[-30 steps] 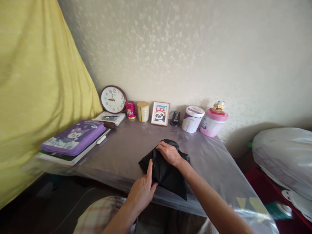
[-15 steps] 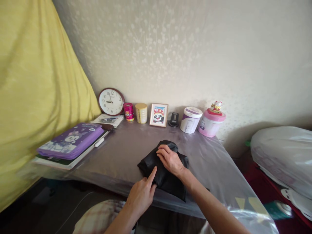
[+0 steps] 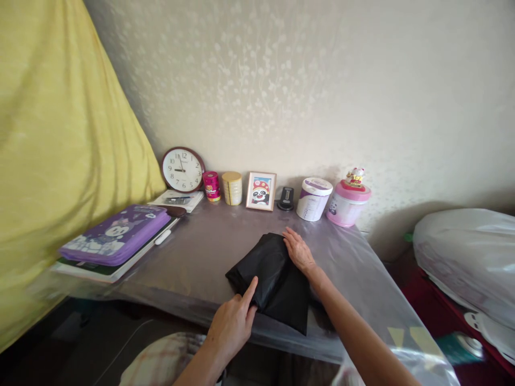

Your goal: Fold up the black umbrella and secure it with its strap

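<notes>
A shiny black piece of thin material [image 3: 277, 279], perhaps a plastic bag, lies folded near the table's front edge. My left hand [image 3: 231, 321] is at its lower left edge, the index finger stretched over the top and the thumb near the front rim, gripping the fold. My right hand [image 3: 300, 252] rests flat on its upper right edge, with the fingers extended and holding nothing. Part of the material's right side is hidden under my right forearm.
A clear sheet covers the table [image 3: 201, 252]. Along the wall stand a clock [image 3: 183, 169], a pink can [image 3: 211, 186], a picture frame [image 3: 261, 191], a white tub [image 3: 314, 199] and a pink-lidded jar [image 3: 348, 203]. A purple case [image 3: 116, 236] lies on books at left.
My right hand has moved up and right, from gathered on top of the black material to flat at its upper right edge. The material lies flatter there. My left hand has barely moved.
</notes>
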`<state>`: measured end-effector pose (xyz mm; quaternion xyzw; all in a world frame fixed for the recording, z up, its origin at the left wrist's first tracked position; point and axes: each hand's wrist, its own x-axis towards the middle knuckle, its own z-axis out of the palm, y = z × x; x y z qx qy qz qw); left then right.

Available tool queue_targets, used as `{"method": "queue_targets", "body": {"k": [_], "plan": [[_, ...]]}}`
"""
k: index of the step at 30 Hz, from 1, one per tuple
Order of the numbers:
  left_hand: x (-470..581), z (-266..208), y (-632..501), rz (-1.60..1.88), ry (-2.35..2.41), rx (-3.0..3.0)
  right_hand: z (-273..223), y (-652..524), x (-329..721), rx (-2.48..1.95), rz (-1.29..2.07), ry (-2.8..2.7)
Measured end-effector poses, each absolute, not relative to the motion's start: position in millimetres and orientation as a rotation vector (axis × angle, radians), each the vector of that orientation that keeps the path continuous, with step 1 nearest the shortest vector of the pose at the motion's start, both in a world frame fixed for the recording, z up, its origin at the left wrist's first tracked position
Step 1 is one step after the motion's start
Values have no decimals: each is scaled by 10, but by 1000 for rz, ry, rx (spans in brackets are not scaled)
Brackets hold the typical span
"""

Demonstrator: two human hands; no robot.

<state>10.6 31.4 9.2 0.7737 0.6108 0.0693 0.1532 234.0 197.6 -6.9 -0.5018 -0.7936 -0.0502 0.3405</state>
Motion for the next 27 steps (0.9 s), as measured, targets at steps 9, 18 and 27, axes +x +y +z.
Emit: {"method": "queue_targets", "body": {"k": [9, 18, 27], "plan": [[106, 89, 319, 192, 1744, 2231, -12, 1565, 2236, -980, -46, -2251], [109, 102, 321, 207, 1724, 2218, 183, 1435, 2046, -869, 10, -2322], [101, 105, 332, 229, 1733, 2203, -75, 2006, 2130, -1111, -69, -2348]]}}
